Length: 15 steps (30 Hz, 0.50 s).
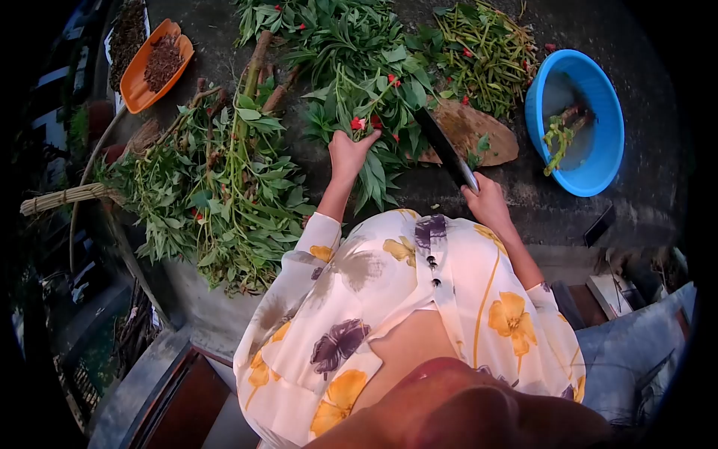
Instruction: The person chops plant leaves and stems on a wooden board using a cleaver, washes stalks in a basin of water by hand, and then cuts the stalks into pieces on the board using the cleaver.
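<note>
My left hand [349, 155] is closed around a leafy green stem [379, 97] with red flowers, its thumb lying along the stem. In my right hand [488, 199] is the handle of a long dark-bladed knife [447, 147], its blade pointing up and left toward the leaves. The blade crosses the left edge of a wooden board [486, 133], which has a few green scraps on it. Beyond my hands spreads a heap of leaves [340, 37]. Cut green stem pieces [486, 56] lie piled behind the board.
A blue basin [615, 123] with water and some stalks stands at the right. Uncut leafy branches [247, 179] cover the left side, beside a straw broom [63, 200]. An orange scoop [134, 91] holding brown bits is at the far left. A dark flat object [599, 225] rests on the right edge.
</note>
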Available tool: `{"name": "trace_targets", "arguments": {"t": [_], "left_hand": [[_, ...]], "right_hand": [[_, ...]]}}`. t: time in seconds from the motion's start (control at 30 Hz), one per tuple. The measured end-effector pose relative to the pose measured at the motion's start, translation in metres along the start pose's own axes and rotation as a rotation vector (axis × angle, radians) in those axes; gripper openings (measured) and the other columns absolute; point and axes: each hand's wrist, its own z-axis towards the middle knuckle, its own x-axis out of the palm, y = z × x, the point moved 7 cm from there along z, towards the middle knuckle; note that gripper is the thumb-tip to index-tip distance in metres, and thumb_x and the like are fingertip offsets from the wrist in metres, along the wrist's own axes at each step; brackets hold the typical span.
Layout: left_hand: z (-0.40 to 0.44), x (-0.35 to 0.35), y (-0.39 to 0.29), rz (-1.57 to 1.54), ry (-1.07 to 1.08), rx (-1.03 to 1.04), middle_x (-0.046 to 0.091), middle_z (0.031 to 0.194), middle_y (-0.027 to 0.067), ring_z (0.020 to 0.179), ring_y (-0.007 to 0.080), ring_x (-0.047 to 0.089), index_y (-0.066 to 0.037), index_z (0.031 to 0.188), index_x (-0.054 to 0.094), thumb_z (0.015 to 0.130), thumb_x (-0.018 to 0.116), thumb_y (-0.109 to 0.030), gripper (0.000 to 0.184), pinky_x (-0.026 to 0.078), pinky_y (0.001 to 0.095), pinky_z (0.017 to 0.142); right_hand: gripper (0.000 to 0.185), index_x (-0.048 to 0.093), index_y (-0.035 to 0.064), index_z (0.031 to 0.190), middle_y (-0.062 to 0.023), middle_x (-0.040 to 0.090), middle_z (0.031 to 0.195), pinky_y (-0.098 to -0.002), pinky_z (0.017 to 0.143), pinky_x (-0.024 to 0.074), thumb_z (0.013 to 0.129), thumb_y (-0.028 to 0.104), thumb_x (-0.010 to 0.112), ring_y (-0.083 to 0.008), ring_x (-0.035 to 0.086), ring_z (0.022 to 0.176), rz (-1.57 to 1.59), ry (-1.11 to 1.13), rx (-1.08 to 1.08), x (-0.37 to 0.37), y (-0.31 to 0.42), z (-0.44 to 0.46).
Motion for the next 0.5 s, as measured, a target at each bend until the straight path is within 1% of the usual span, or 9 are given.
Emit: {"name": "trace_targets", "arguments": {"t": [0.07,0.17,0.23,0.3,0.33,0.37,0.4,0.43,0.5], "left_hand": [[-0.002,0.011,-0.002,-0.002,0.035,-0.025,0.075,0.090,0.0168,0.082,0.0276,0.072,0.003,0.099,0.072,0.071,0.087,-0.039,0.053,0.053,0.0399,0.080],[0.006,0.030,0.001,-0.081,0.000,0.105,0.074,0.090,0.0170,0.083,0.0282,0.072,0.005,0.099,0.072,0.071,0.087,-0.038,0.053,0.053,0.0398,0.080],[0.003,0.041,0.005,-0.070,0.093,0.040,0.070,0.100,0.0268,0.095,0.0348,0.070,0.009,0.103,0.063,0.066,0.089,-0.048,0.073,0.053,0.0434,0.085],[0.007,0.044,0.011,-0.084,0.112,0.031,0.071,0.102,0.0241,0.095,0.0345,0.070,0.008,0.104,0.063,0.066,0.090,-0.044,0.070,0.052,0.0424,0.086],[0.012,0.045,0.015,-0.199,0.118,0.088,0.071,0.102,0.0212,0.095,0.0324,0.070,0.007,0.105,0.063,0.068,0.090,-0.038,0.064,0.053,0.0410,0.085],[0.014,0.045,0.020,-0.311,0.125,0.139,0.072,0.102,0.0182,0.094,0.0302,0.070,0.006,0.105,0.063,0.069,0.090,-0.032,0.059,0.053,0.0397,0.085],[0.008,0.035,0.005,-0.452,0.145,0.140,0.072,0.097,0.0076,0.084,0.0162,0.068,0.002,0.104,0.068,0.079,0.080,-0.008,0.030,0.054,0.0338,0.077],[0.008,0.027,-0.003,-0.527,0.208,0.056,0.072,0.097,0.0083,0.083,0.0170,0.069,0.002,0.105,0.067,0.080,0.077,-0.004,0.028,0.055,0.0337,0.075],[0.020,0.005,-0.014,-0.623,0.277,-0.071,0.071,0.096,0.0090,0.081,0.0176,0.069,0.002,0.106,0.066,0.082,0.074,-0.004,0.026,0.056,0.0334,0.071]], "right_hand": [[0.019,0.061,-0.0027,0.094,-0.0286,0.062,0.076,-0.0507,0.069,0.0476,0.087,0.015,0.064,-0.0482,0.063,0.082,0.019,0.000,-0.010,0.002,-0.001,-0.001],[0.019,0.061,-0.0027,0.094,-0.0290,0.062,0.077,-0.0508,0.069,0.0476,0.086,0.015,0.065,-0.0485,0.063,0.082,0.017,0.069,-0.042,0.011,0.000,0.000],[0.018,0.060,-0.0029,0.092,-0.0297,0.061,0.078,-0.0509,0.069,0.0476,0.084,0.013,0.063,-0.0490,0.062,0.082,0.064,0.091,-0.066,0.020,0.005,-0.002],[0.017,0.058,-0.0034,0.091,-0.0294,0.061,0.075,-0.0501,0.069,0.0475,0.083,0.012,0.061,-0.0490,0.061,0.079,0.076,0.181,-0.025,0.028,0.012,-0.001],[0.018,0.058,-0.0037,0.090,-0.0253,0.059,0.070,-0.0465,0.066,0.0469,0.083,0.012,0.061,-0.0412,0.062,0.068,0.106,0.203,-0.030,0.032,0.011,0.001],[0.018,0.058,-0.0037,0.090,-0.0253,0.059,0.070,-0.0465,0.066,0.0469,0.083,0.012,0.061,-0.0412,0.062,0.068,0.107,0.211,-0.033,0.033,0.012,0.002],[0.019,0.057,-0.0036,0.090,-0.0219,0.056,0.068,-0.0440,0.065,0.0458,0.083,0.014,0.062,-0.0345,0.059,0.065,0.158,0.224,-0.061,0.033,0.015,0.004],[0.020,0.057,-0.0036,0.090,-0.0185,0.054,0.065,-0.0416,0.063,0.0447,0.083,0.015,0.063,-0.0278,0.055,0.061,0.209,0.232,-0.088,0.032,0.018,0.006],[0.021,0.057,-0.0033,0.090,-0.0155,0.051,0.064,-0.0397,0.062,0.0434,0.083,0.015,0.064,-0.0236,0.052,0.061,0.200,0.224,-0.099,0.021,0.029,0.012]]}}
